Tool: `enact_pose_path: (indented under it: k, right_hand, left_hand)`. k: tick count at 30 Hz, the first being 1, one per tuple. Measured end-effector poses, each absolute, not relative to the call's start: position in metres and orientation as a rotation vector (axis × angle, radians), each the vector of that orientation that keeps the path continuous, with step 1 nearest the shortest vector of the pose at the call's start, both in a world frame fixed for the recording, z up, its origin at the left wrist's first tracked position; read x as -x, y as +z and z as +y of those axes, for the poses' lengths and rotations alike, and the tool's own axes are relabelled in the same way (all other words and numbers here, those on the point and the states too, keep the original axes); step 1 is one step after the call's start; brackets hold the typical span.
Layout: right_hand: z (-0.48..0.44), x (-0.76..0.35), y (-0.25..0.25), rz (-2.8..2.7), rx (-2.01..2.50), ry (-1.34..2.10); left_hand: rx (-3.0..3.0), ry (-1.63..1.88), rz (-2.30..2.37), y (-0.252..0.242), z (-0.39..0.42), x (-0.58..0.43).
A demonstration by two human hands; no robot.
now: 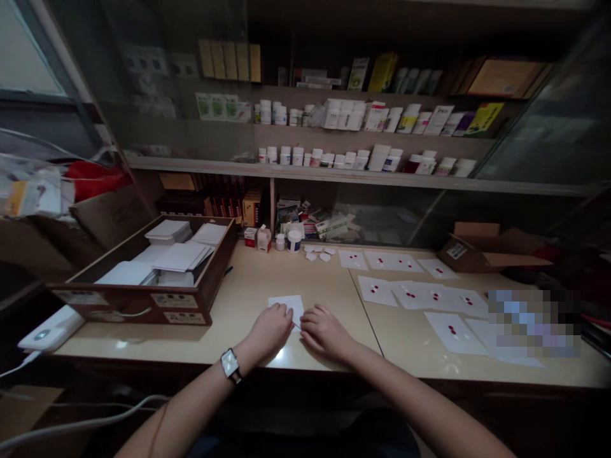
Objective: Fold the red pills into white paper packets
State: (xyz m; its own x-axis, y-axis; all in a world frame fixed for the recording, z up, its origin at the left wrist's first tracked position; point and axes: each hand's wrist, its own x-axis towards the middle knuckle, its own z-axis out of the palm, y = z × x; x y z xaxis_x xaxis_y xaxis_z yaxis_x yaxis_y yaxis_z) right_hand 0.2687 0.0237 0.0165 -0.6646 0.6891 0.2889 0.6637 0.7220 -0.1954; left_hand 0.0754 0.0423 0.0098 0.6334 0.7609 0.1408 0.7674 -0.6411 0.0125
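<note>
A small white sheet of paper lies on the table in front of me, partly covered by my hands. My left hand, with a watch on its wrist, is closed on the sheet's near part, thumb and fingertips pressed together. At the sheet's right edge, my right hand has its fingers curled in and closed on the paper. A thin edge shows between the two hands; finer detail is too small to make out. To the right, several white papers lie spread out, bearing small red and white pills.
A wooden drawer of white paper stacks stands at left. Behind my hands are small boxes, a white jar and folded white packets. An open cardboard box sits back right. Shelves of medicine bottles rise behind.
</note>
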Motion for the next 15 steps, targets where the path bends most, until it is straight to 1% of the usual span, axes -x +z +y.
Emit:
enact_pose_path:
  k: [8, 13, 15]
  right_hand:
    - [0.0265, -0.2719, 0.0195, -2.560, 1.066, 0.217]
    - [0.0282, -0.2711, 0.0156, -2.571, 1.083, 0.190]
    - [0.0288, -0.2698, 0.0152, -2.576, 1.096, 0.180]
  left_hand:
    - [2.816, -0.078, -1.152, 0.0134, 0.0465, -0.0755]
    - [2.817, -0.135, -1.066, 0.0142, 0.0429, -0.0810]
    - [2.873, -0.107, -1.039, 0.0127, 0.0425, -0.0830]
